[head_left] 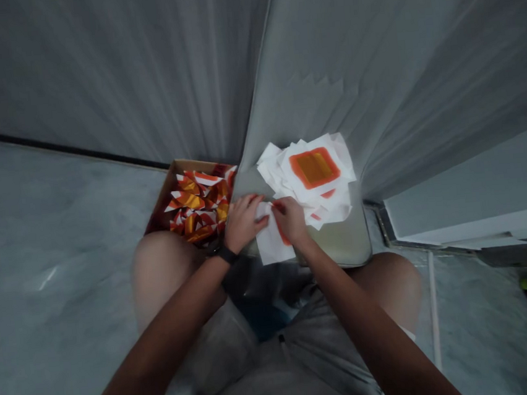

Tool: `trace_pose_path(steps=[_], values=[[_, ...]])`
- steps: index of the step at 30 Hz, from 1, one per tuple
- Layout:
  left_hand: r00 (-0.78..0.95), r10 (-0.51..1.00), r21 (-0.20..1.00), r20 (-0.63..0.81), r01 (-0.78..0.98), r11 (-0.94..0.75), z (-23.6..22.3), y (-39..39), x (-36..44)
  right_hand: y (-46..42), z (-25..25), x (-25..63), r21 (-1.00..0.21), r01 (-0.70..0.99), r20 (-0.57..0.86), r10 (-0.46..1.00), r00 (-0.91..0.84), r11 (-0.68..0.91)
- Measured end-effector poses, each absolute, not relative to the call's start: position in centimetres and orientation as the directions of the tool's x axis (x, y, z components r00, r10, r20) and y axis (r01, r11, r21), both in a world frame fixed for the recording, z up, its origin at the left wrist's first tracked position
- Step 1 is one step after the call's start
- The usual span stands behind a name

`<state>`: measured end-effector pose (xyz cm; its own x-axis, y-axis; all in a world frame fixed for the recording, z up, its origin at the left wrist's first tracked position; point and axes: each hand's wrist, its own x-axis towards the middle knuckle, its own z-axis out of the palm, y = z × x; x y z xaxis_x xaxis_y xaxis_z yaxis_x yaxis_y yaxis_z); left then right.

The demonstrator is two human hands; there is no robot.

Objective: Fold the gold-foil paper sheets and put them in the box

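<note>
Grey drape (115, 69) rises at 12 o'clock behind grey padded seat (343, 249). Open box (161, 208) of red-gold folded papers (193, 201) sits at 10 o'clock from hands; white sheet pile (311, 183), orange square on top, at 1 o'clock. Left hand (242, 223), fingers partly spread, touches sheet; whether clamped, cannot tell. Right hand (292, 219) pinches same sheet, fingertips together. Held sheet (274, 246) lies between hands, over seat's 7 o'clock edge.
</note>
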<state>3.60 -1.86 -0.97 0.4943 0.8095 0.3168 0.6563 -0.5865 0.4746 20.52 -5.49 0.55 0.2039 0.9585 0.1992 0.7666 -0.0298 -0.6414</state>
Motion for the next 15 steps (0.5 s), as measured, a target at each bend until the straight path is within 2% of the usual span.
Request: trace_pose_path(steps=[2,5,10,15], values=[[0.517,0.793,0.466,0.321,0.643,-0.608,-1.0,-1.8,3.5,-6.2,-0.2,20.5,-0.597,0.799,0.288,0.949,0.126,0.075],[0.551,0.763,0.449,0.338,0.617,-0.646,-1.2,-1.8,3.3,-7.1,-0.9,20.8,-0.486,0.857,0.346,0.938,0.008,0.172],[0.591,0.724,0.389,0.355,0.611,-0.689,-1.4,-2.0,3.4,-7.7,-1.1,21.5,-0.314,0.921,0.3,0.944,-0.135,0.231],[0.612,0.717,0.33,0.333,0.636,-0.697,-1.0,-2.4,3.7,-7.9,-1.0,21.7,-0.262,0.926,0.281,0.939,-0.198,0.273]])
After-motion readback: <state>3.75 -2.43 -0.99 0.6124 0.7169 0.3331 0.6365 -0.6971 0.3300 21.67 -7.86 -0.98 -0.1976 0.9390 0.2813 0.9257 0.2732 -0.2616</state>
